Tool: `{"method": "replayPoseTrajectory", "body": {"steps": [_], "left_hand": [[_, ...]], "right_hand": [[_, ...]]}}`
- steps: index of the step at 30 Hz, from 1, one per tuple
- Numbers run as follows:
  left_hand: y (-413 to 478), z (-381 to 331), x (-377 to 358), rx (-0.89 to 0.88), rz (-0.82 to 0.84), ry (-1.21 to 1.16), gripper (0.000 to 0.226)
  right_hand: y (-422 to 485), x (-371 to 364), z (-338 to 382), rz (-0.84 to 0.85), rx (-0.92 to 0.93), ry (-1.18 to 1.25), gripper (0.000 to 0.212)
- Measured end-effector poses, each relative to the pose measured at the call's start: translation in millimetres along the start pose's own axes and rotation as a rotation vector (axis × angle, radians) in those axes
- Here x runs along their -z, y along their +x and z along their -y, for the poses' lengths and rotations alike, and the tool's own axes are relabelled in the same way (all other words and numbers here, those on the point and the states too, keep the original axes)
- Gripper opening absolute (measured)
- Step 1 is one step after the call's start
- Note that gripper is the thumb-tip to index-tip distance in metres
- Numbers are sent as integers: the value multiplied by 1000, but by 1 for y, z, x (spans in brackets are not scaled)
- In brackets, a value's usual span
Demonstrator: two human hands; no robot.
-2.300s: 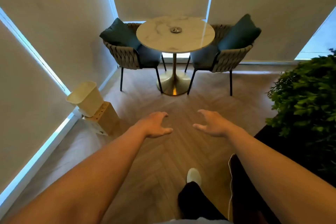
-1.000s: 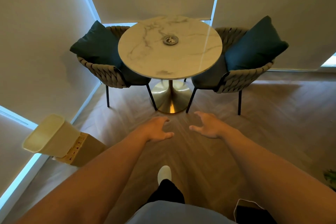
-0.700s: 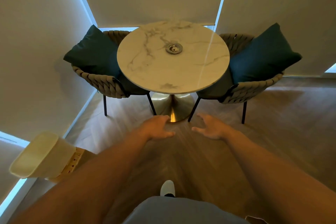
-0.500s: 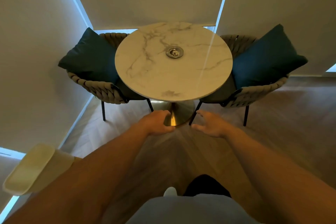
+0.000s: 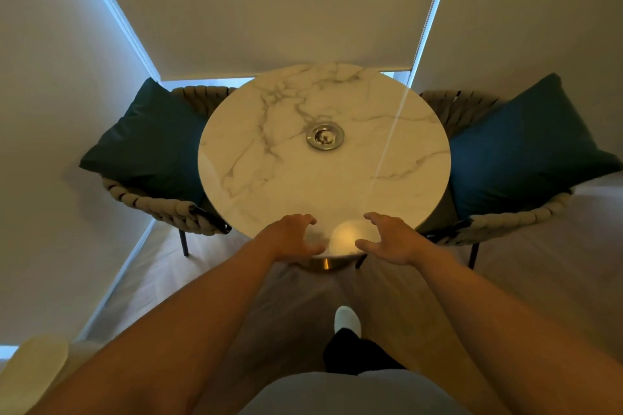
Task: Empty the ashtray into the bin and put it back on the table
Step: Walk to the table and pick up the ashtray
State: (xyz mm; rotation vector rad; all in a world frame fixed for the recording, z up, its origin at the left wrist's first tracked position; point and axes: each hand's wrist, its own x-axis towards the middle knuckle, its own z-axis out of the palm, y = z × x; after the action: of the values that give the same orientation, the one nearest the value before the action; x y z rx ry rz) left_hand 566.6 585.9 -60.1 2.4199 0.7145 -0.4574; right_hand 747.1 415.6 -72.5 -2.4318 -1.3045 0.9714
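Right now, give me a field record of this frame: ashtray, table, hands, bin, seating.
ashtray: metal ashtray, near centre of table, some debris inside
table: round marble table
left hand: open, empty, at near table edge
right hand: open, empty, at near table edge
bin: pale bin, lower left, partly cropped
seating: two woven chairs with dark cushions

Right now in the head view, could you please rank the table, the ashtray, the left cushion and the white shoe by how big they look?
1. Table, largest.
2. Left cushion.
3. Ashtray and white shoe look about alike; the shoe is partly hidden and nearer the camera, so I won't rank them.
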Motion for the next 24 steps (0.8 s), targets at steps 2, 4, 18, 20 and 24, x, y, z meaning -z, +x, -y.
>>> {"method": "replayPoseTrajectory", "body": {"steps": [2,4,18,20,24], "left_hand": [[24,0,16,28,-11,3,76],[45,-2,31,49,-19,-3,77],[160,34,104,51,-72,-20,73],[175,45,111,25,-108,-51,72],[213,74,119,-50,-158,-100,69]], "right_hand": [[24,19,-4,17,11,6,82],[48,38,-7,25,30,7,82],[175,106,-10,-15,3,60,79],[189,110,-8,-11,-29,49,80],[221,110,-3,-28,-87,43,80]]}}
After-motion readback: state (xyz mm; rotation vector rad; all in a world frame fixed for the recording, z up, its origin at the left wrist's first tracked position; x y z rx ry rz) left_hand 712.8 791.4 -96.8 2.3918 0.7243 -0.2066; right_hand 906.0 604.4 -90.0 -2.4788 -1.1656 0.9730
